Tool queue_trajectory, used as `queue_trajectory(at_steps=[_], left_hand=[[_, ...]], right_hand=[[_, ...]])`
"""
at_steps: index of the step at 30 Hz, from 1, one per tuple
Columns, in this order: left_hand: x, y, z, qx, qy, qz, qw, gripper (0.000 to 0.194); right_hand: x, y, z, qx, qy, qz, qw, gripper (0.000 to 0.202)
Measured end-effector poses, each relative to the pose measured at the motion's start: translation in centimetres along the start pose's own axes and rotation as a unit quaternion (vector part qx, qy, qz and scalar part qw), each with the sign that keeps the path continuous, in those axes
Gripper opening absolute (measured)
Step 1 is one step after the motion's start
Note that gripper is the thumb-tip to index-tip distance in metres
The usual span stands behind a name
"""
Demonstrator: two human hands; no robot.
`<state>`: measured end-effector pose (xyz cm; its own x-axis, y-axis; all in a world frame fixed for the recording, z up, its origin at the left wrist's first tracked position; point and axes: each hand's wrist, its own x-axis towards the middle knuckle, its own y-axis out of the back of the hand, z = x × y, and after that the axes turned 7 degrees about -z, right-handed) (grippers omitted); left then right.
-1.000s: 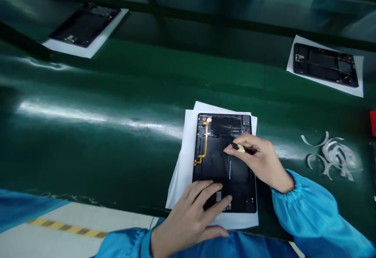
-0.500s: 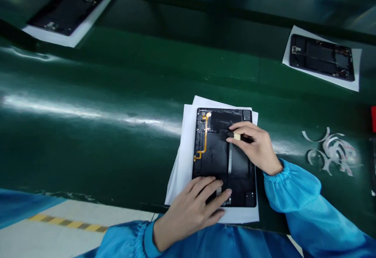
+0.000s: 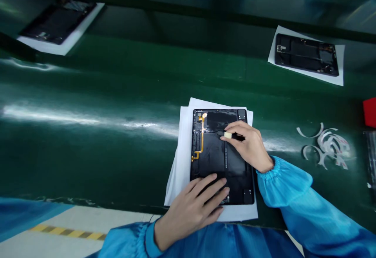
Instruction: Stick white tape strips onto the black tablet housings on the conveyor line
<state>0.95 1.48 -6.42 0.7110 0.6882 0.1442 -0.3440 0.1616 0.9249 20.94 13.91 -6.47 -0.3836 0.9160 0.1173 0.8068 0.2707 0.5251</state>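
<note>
A black tablet housing [image 3: 211, 152] with an orange flex cable [image 3: 202, 136] along its left side lies on white sheets [image 3: 183, 144] at the table's front edge. My left hand [image 3: 196, 207] rests with spread fingers on the housing's lower left part, palm down. Above the middle of the housing, my right hand [image 3: 246, 140] pinches a small dark tool with a cream-coloured block [image 3: 228, 135] on it, between thumb and fingers. The dark tip of the tool is at the lower edge of the black rectangular part [image 3: 220, 121]; whether it touches cannot be made out.
Another open device [image 3: 307, 54] lies on white paper at the back right, and one more [image 3: 57, 21] at the back left. Curled white strips [image 3: 331, 146] lie right of my right hand. A red object [image 3: 370, 112] stands at the right edge.
The view has shifted slightly, moving the devices at the back leftward. My right hand has moved a little left over the housing, still pinching the tool. My left hand stays on the housing.
</note>
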Motion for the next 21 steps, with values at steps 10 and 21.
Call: queue_trajectory(at_steps=[10, 21], left_hand=[[0.2, -0.31, 0.03, -0.003, -0.016, -0.007, 1.0, 0.028], [0.26, -0.59, -0.04, 0.007, -0.017, -0.032, 0.999, 0.029]], right_hand=[[-0.08, -0.06, 0.01, 0.006, -0.007, -0.009, 1.0, 0.008], [-0.14, -0.07, -0.11, 0.006, -0.008, -0.012, 1.0, 0.012]])
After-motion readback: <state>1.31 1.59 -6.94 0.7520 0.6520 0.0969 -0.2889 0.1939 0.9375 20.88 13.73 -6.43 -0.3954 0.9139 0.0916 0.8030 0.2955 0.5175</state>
